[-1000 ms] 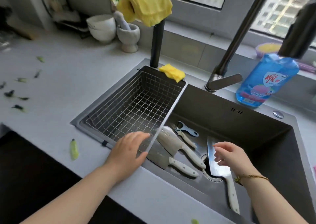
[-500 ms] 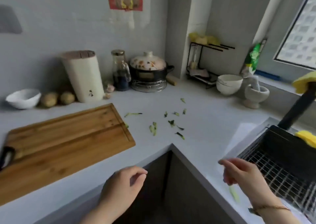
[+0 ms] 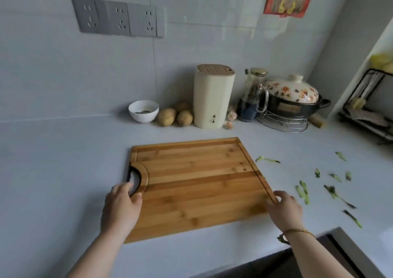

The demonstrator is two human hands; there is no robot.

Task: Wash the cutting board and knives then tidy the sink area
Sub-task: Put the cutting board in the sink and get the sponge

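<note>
A bamboo cutting board (image 3: 197,182) lies flat on the grey counter (image 3: 63,171), its black-edged handle hole (image 3: 135,180) at the left end. My left hand (image 3: 120,207) is at that end, fingers curled into the handle hole. My right hand (image 3: 285,208) is at the board's right edge near its front corner, fingers curled against the rim. The sink and the knives are out of view.
Behind the board stand a cream knife block (image 3: 213,96), potatoes (image 3: 175,116), a white bowl (image 3: 143,111), a glass jar (image 3: 253,95) and a floral-lidded pot (image 3: 291,99) on a wire trivet. Green vegetable scraps (image 3: 319,184) litter the counter right of the board. A black rack (image 3: 370,107) sits far right.
My view has swung left from the sink to the counter. Both hands, free a moment ago, have reached forward onto the cutting board's two ends.
</note>
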